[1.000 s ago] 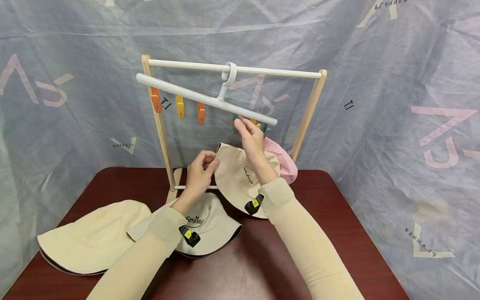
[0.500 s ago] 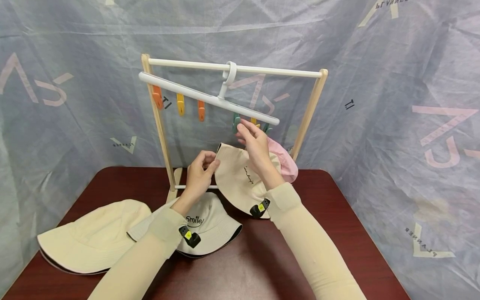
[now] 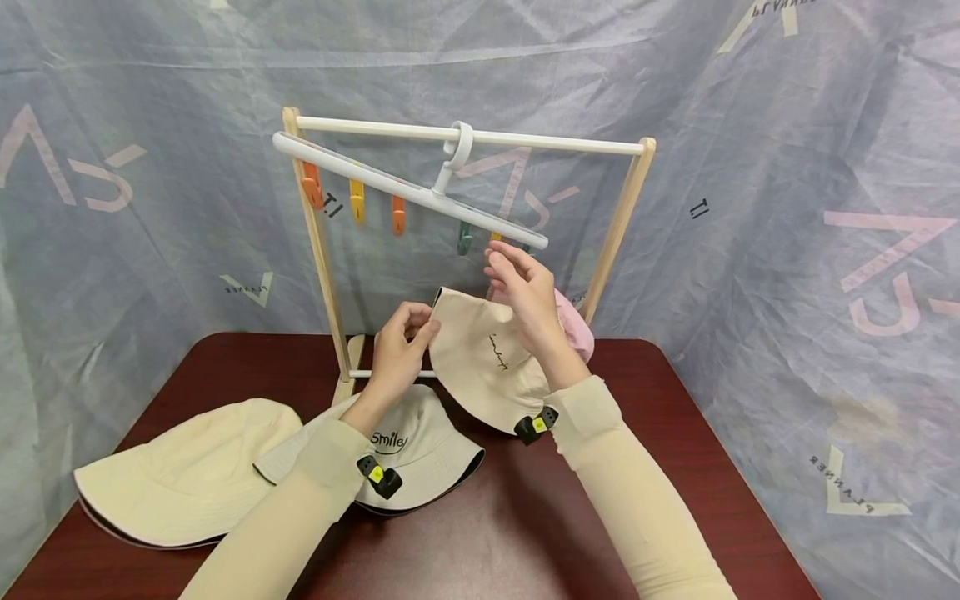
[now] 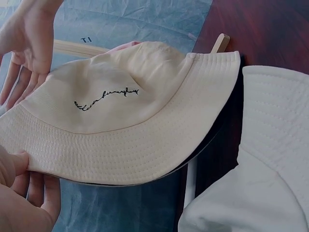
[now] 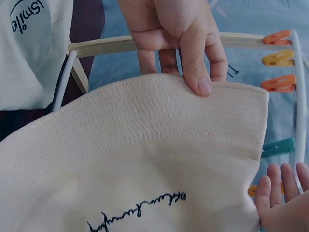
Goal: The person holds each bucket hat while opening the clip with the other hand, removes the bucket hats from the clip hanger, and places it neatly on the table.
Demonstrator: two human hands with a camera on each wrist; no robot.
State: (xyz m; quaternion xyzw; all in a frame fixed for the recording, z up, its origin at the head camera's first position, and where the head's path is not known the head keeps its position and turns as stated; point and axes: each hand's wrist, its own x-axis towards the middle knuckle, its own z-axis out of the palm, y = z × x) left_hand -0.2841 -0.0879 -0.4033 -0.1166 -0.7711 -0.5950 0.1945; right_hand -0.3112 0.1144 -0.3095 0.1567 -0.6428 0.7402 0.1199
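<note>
My left hand pinches the brim edge of a cream bucket hat with black script; thumb and fingers on the brim also show in the right wrist view. Just right of a green clip, my right hand is raised with its fingers loosely extended, holding nothing visible. Its fingertips lie close to a yellow clip, partly hidden. These clips hang from a tilted white hanger, left end higher. Behind the held hat, a pink hat is mostly covered.
A wooden rack carries the hanger on its white top bar. Orange clips and another yellow clip hang at left. A "Smile" hat and a pale yellow hat lie on the dark red table.
My right hand has moved off the green clip and rightward to beside the yellow one. The hanger's left end has risen slightly. My left hand stays on the hat brim.
</note>
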